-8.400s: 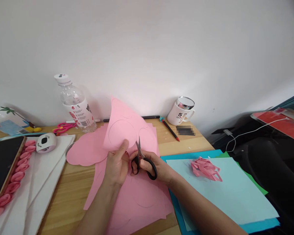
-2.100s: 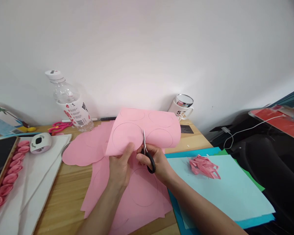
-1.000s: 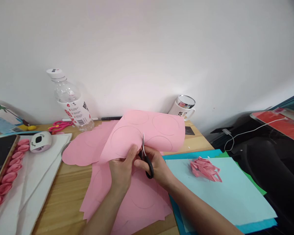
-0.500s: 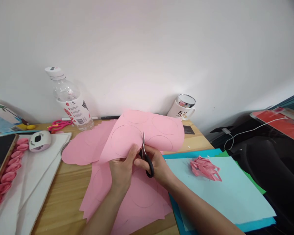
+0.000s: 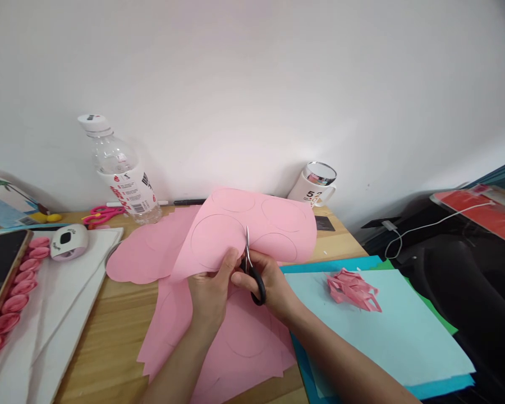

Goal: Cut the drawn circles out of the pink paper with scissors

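My left hand (image 5: pixel 212 289) pinches the near edge of a pink paper sheet (image 5: pixel 273 224) that carries several pencilled circles and curves up over the desk. My right hand (image 5: pixel 271 283) grips black-handled scissors (image 5: pixel 252 269), fingers through the loops. The blades point up into the sheet along a drawn circle, right beside my left thumb. More pink sheets (image 5: pixel 235 336) lie flat under both hands.
A plastic bottle (image 5: pixel 120 174), pink scissors (image 5: pixel 103 213) and a white mug (image 5: pixel 315 188) stand along the wall. A white punch (image 5: pixel 67 241) and pink paper rolls (image 5: pixel 17 286) lie left. Light blue paper (image 5: pixel 404 331) holds pink scraps (image 5: pixel 353 289) at right.
Since the oldest frame the held sheet has turned from upright to spread toward the right. In the last second both hands and the scissors have barely moved.
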The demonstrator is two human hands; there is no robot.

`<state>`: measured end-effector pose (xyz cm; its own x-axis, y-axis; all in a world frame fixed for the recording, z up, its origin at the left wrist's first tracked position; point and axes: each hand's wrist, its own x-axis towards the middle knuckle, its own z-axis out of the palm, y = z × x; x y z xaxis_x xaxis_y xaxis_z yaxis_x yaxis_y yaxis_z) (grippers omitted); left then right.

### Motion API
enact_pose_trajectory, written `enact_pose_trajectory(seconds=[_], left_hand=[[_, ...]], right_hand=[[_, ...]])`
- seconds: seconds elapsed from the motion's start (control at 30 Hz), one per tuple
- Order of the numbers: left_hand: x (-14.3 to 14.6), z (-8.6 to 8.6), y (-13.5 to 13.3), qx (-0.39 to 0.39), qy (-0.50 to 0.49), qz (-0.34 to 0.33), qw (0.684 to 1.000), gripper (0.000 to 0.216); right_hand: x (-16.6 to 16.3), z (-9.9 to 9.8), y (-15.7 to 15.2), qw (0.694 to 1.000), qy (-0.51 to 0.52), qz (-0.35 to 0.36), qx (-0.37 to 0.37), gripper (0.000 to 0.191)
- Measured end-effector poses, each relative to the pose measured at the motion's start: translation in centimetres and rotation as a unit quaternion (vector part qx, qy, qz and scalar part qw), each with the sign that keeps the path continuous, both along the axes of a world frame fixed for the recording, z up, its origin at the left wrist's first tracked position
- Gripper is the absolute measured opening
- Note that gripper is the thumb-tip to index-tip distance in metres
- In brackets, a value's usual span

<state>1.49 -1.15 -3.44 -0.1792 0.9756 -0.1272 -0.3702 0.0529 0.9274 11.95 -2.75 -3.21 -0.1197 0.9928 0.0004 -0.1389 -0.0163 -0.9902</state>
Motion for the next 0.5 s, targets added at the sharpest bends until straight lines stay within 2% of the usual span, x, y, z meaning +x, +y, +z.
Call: enact_pose_trajectory(seconds=[0.5], left_hand=[[-0.01, 0.02, 0.21, 0.002, 0.0, -0.001, 1.0, 0.023]], right_hand=[[0.06, -0.06, -0.07, 1.0, 0.015, -0.004, -0.012, 0.028]])
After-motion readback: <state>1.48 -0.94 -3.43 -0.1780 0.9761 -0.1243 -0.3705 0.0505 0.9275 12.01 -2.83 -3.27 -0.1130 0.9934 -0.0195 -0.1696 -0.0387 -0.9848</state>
